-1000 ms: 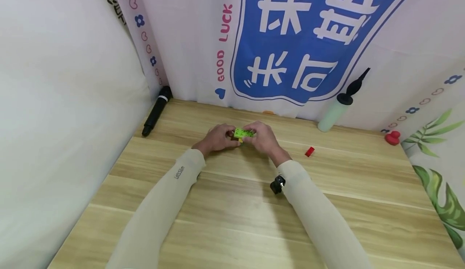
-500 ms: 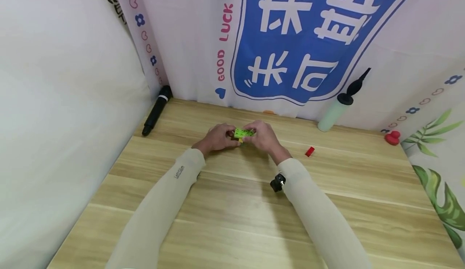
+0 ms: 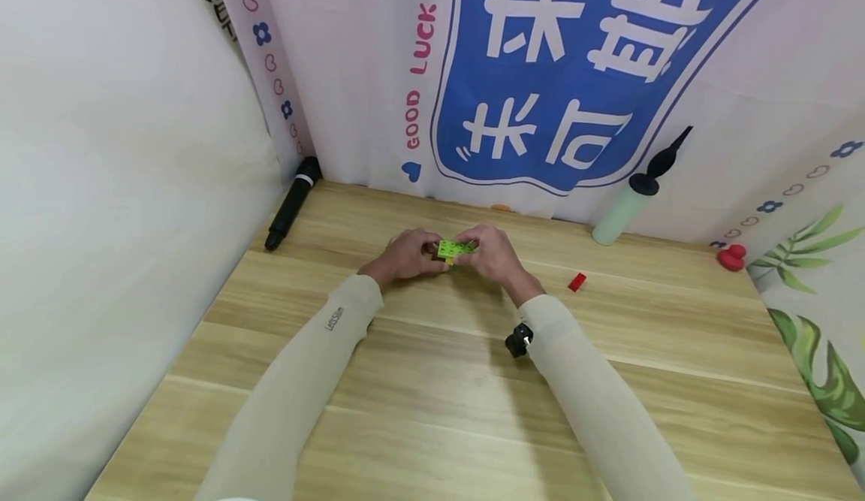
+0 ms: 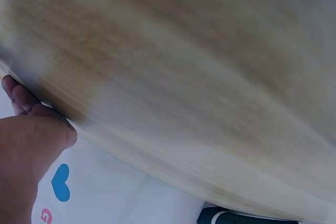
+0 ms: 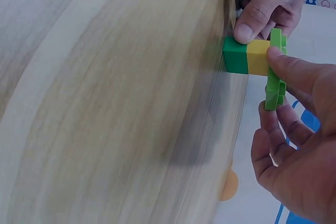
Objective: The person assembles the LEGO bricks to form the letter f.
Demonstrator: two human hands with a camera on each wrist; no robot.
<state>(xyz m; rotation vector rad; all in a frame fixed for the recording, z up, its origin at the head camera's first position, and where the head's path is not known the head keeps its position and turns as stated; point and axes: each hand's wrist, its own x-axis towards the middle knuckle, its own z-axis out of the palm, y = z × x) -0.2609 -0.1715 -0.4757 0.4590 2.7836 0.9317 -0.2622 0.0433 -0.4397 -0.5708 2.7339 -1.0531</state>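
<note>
A small stack of toy building bricks stands between the two hands. It has a dark green brick (image 5: 235,56) against the table, a yellow brick (image 5: 258,57) above it, and a long light green plate (image 3: 454,248) with studs on top. My left hand (image 3: 408,255) holds the stack from the left, its thumb on the dark green brick in the right wrist view. From the right, my right hand (image 3: 492,255) pinches the light green plate, thumb pressed near its middle. The left wrist view shows part of the left hand (image 4: 31,140) but no bricks.
A red brick (image 3: 577,282) lies to the right of the hands on the wooden table (image 3: 432,396). Farther back are a black microphone-like rod (image 3: 290,204), a pale green hand pump (image 3: 625,206) and a red knob-shaped object (image 3: 732,258). A printed cloth (image 3: 365,110) hangs behind.
</note>
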